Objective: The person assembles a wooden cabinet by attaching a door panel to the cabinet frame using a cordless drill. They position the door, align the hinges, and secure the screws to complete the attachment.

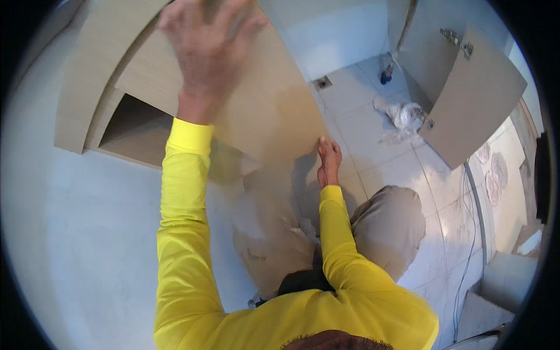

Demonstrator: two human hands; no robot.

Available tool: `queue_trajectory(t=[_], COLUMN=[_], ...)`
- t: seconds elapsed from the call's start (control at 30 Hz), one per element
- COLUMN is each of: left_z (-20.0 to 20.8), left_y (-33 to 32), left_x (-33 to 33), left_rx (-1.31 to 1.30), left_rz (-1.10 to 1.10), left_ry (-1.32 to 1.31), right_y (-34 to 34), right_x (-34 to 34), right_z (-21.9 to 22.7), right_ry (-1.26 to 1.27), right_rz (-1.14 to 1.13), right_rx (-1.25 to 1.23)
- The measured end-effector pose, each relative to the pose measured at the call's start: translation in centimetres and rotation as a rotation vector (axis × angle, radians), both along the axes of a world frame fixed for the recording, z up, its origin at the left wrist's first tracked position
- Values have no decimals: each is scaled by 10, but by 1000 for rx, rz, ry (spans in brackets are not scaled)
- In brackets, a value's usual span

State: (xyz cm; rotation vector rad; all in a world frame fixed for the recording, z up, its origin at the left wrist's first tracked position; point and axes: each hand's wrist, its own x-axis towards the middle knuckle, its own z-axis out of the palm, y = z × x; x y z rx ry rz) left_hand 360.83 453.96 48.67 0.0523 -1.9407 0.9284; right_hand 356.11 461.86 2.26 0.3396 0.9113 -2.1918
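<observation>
Wooden panel (pixel 274 111) is up in the hands, partly across the cabinet (pixel 87 87); no fixing visible. Right hand (pixel 329 162) grips its near right corner; left hand (pixel 210 52) is spread over it, blurred, grip unclear. Compartment (pixel 137 125) by the cabinet's near edge is uncovered.

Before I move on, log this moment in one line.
left hand: blurred, over wood-toned panel | right hand: at panel's lower corner | left side: cabinet with dark opening | tiled floor: crumpled clear plastic
</observation>
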Motion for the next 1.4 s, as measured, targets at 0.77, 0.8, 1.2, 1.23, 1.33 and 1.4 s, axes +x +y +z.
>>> queue_trajectory(t=[0.77,0.8,1.2,1.23,1.33,1.4], left_z=[-197,-213,-290,-293,-265,-255], left_y=[9,-2,-54,-52,-29,-23], left_x=[97,108,142,135,110,117], left_rx=[1325,1502,1825,1807,1805,1850], left_rz=[-205,-235,-332,-546,-509,-453], left_ry=[586,600,760,829,873,826], right_y=[8,7,5,5,14,15], right_x=[-14,-16,-12,-11,-18,-15], right_z=[41,42,35,41,36,42], right_ry=[100,105,208,201,279,283], right_rz=[-81,-77,1,20,113,172], right_rx=[-4,-1,11,45,114,151])
